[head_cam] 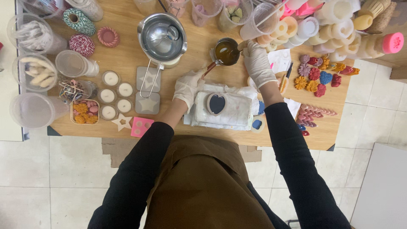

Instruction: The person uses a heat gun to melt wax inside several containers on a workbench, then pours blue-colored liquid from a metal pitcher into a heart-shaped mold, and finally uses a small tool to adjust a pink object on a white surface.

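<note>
A heart mould (217, 104) sits on white cloth (237, 111) near the table's front edge (190, 138). The left hand (188, 85) grips the small pot's (227, 52) handle. The right hand (257, 63) seems to pinch a stick over it. Jars crowd behind.

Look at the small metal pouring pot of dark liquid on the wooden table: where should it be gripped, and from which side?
Grip the small metal pouring pot by its thin reddish handle, coming from the near-left, where the handle slants out toward the gloved left hand. The bowl is open and full, so keep it level.
</note>
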